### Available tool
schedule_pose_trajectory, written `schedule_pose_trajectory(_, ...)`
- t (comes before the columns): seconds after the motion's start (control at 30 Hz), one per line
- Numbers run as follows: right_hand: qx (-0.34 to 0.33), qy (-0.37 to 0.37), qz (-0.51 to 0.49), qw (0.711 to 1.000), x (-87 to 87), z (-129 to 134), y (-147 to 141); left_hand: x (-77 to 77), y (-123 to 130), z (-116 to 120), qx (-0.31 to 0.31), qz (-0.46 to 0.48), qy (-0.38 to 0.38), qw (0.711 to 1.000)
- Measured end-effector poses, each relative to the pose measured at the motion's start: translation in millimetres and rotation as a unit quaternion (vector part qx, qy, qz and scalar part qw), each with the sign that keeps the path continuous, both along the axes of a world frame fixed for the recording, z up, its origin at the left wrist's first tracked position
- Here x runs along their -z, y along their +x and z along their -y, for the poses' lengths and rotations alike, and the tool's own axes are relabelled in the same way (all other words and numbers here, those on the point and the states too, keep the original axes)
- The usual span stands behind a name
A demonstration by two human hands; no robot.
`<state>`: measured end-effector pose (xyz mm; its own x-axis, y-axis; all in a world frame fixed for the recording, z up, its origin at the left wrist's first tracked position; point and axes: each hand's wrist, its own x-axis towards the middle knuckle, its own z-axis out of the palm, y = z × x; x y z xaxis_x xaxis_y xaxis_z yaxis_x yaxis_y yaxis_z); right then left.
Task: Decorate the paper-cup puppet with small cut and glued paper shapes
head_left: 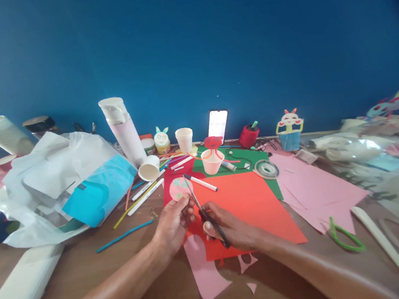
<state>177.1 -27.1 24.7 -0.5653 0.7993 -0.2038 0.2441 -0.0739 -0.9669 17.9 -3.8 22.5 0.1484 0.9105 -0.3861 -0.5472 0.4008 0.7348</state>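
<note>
Scissors (212, 225) with dark handles sit in my right hand (226, 224), the fingers wrapped round them. Their blades point away from me and up, close to my left fingertips. My left hand (175, 220) is closed in a pinch by the blades; what it pinches is too small or hidden to make out. Just beyond the left fingertips is a pink paper circle (179, 187) with green shapes on it; I cannot tell if the fingers touch it. Under my hands lies an orange-red paper sheet (257, 205). A white marker (203, 184) rests beyond the blades.
Pink paper scraps (205, 275) lie at the near side. Behind stand a paper cup (212, 162) with a red paper figure, a lit phone (217, 125) and a white bottle (125, 134). A plastic bag (77, 164) is at left. A tape roll (266, 169) lies right.
</note>
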Motion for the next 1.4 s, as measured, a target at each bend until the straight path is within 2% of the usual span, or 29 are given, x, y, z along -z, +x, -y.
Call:
schedule_pose_trajectory(0.27, 0.033, 0.075, 0.026, 0.996, 7.6, 2.7, -3.0, 1.4, 3.1, 3.1, -0.020, -0.005, -0.010, 1.000)
schedule_pose_trajectory(0.67, 0.022, 0.093, 0.056, 0.994, -3.2, 5.9, -6.1, 3.4, 3.8, 6.9, -0.010, -0.009, -0.014, 1.000)
schedule_pose_trajectory(1.1, 0.030, 0.142, 0.165, 0.976, -5.5, 8.8, -8.1, 4.1, 5.7, 7.6, -0.017, 0.031, -0.018, 0.999)
schedule_pose_trajectory(1.4, 0.054, 0.141, 0.135, 0.979, 3.6, 5.5, -9.8, 4.9, 5.0, 8.1, -0.025, 0.044, -0.020, 0.999)
